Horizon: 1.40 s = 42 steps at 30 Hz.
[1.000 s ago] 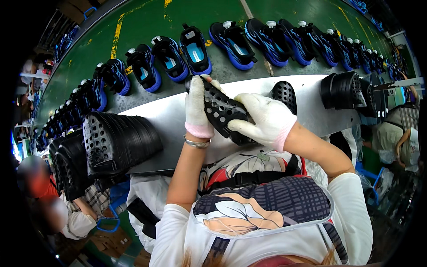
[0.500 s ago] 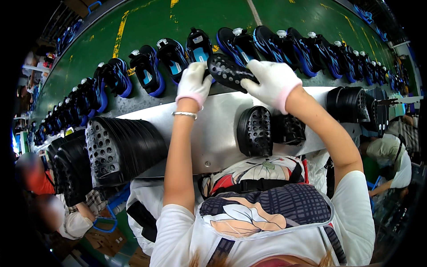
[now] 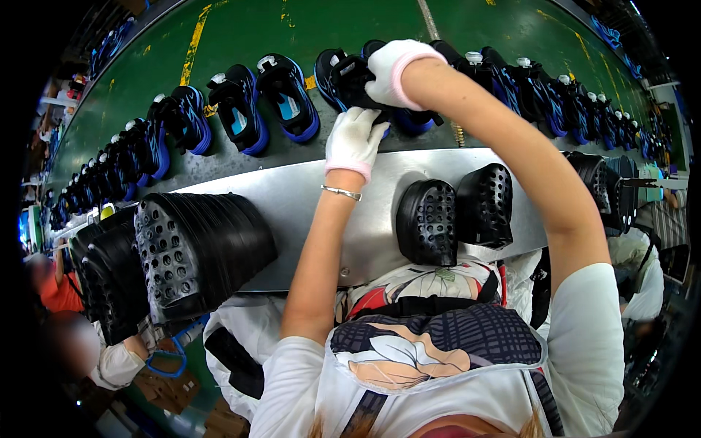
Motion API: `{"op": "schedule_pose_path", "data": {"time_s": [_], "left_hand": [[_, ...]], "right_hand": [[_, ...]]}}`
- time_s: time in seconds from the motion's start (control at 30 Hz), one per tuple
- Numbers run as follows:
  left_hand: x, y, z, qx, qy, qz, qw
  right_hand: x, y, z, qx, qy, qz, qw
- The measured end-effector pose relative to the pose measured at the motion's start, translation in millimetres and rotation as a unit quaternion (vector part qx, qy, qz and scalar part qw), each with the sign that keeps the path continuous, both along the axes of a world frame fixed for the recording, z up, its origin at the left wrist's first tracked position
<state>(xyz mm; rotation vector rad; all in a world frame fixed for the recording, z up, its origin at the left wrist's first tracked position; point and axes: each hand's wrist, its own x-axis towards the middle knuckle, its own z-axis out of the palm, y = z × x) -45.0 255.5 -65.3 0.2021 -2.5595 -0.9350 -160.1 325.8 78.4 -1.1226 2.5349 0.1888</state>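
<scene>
Both my hands wear white gloves with pink cuffs and meet over a black-and-blue sports shoe (image 3: 328, 82) in the row ahead of me. My right hand (image 3: 399, 71) reaches across, its fingers curled round a black insole (image 3: 353, 80) at the shoe's opening. Low at the heel end, my left hand (image 3: 354, 139) grips the shoe, thumb to the right. The gloves hide much of the insole and the shoe. Two smaller stacks of black insoles with dimpled undersides, a left stack (image 3: 429, 223) and a right stack (image 3: 488, 204), stand on the metal shelf (image 3: 365, 212) below my hands.
A larger stack of black insoles (image 3: 201, 252) lies at the shelf's left, with more insoles (image 3: 595, 179) at its right. Shoes (image 3: 241, 117) line the green conveyor (image 3: 248, 36) both ways. Other people work at both sides, including a person in a pale top (image 3: 117, 365).
My right hand has carried the insole forward from above the shelf to the shoe. My left hand has shifted right, onto the heel end. The shoes nearby have shifted along the belt.
</scene>
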Motion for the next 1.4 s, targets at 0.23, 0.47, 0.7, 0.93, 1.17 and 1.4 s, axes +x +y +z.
{"op": "schedule_pose_path", "data": {"time_s": [0.23,0.47,0.7,0.93,1.17,1.4], "left_hand": [[-8,-3,10,0.043,-0.215,0.025,0.975],[-25,-18,23,0.048,-0.361,0.011,0.931],[-24,-24,20,0.042,-0.374,-0.004,0.927],[-19,-28,-4,0.001,-0.359,-0.003,0.933],[-25,-21,10,-0.065,-0.350,-0.009,0.934],[-19,-25,10,-0.017,-0.241,-0.015,0.970]], "right_hand": [[18,-19,-60,0.002,0.016,-0.029,0.999],[10,-39,-65,-0.005,0.026,-0.016,1.000],[14,-46,-50,0.018,0.071,0.087,0.993],[14,-64,-74,-0.017,0.041,0.053,0.998],[3,-53,-79,-0.064,0.030,0.057,0.996],[14,27,-23,-0.150,-0.037,0.031,0.988]]}}
